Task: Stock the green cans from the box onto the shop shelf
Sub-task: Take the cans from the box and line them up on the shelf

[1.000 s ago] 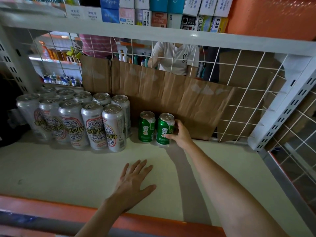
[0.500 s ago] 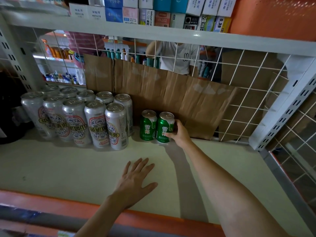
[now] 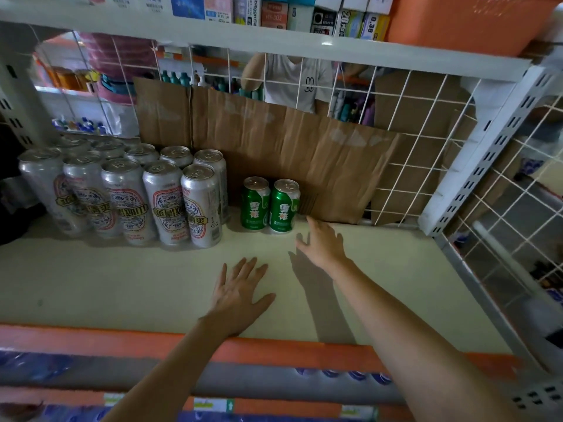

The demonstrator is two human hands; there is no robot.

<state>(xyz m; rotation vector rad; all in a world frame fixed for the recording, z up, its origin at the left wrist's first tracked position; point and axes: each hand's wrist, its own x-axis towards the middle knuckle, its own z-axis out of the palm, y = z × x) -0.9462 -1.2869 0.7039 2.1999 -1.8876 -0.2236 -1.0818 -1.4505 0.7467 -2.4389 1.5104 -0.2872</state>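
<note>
The left green can [image 3: 256,204] and the right green can [image 3: 284,206] are standing upright and touching at the back of the shop shelf [image 3: 122,284], white-lettered labels facing forward, silver tops showing, neither looking dented. The right hand [image 3: 323,243] is hovering just beside the right green can at its 4 o'clock, fingers spread and holding nothing. The left hand [image 3: 236,295] is pressing flat on the shelf at 6 o'clock, fingers straight. By judgement, the following can is best going in at 3 o'clock, touching the row, label forward, backed against the cardboard sheet [image 3: 289,147]. Tall silver cans [image 3: 170,202] are crowding 9 o'clock. The box is not showing.
</note>
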